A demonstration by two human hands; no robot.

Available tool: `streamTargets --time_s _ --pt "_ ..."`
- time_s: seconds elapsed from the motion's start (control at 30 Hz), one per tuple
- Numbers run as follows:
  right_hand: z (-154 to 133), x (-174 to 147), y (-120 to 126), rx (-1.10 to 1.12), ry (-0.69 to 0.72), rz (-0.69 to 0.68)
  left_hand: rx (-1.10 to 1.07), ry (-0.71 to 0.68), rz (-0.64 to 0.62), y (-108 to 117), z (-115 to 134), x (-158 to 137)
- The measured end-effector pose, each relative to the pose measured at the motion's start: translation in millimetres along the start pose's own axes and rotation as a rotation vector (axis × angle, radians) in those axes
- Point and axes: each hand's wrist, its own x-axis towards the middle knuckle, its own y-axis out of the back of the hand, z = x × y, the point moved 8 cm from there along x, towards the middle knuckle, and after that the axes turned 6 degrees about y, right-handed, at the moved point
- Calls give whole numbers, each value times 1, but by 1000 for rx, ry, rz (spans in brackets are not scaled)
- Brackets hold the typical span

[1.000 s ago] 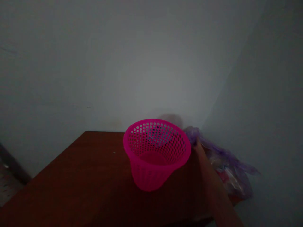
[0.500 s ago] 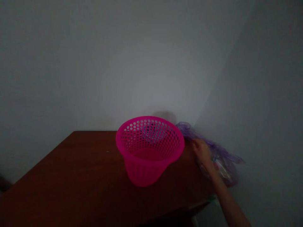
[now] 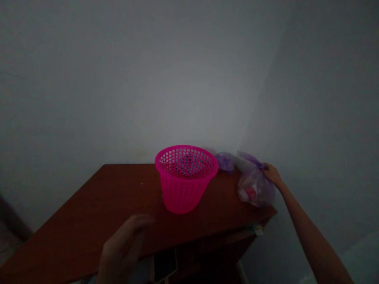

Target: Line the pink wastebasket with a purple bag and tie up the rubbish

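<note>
The right hand (image 3: 271, 173) now grasps the gathered neck of the translucent purple plastic bag (image 3: 257, 190); slumped moments ago, it is drawn upright right of the pink perforated basket (image 3: 180, 195), so it seems under control. The left hand (image 3: 122, 240) has appeared, blurred, nearer than the basket and leftward, fingers loosely parted, apparently empty. A crumpled purple bundle (image 3: 225, 162) sits just right of the basket.

No text, label, brand, number or sign can be read; the view is dim, and any print in the purple bag (image 3: 260, 187) is too blurred.
</note>
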Motion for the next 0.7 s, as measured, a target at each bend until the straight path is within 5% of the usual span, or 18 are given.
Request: streamTargets --time_s 0.1,0.2,0.3,0.4,0.53,0.7 --pt "-39 21 52 56 17 173 52 -249 32 7 43 49" --pt "-91 46 109 203 35 373 82 -356 4 -3 70 95" --pt "-157 78 158 350 146 520 84 -380 -54 -22 76 136" --pt "-223 110 182 441 249 579 119 -369 -166 -49 68 167" --pt "-294 135 154 482 281 472 120 -341 -297 -75 53 184" --pt "-352 115 68 591 280 257 -28 -99 -266 -71 25 189"
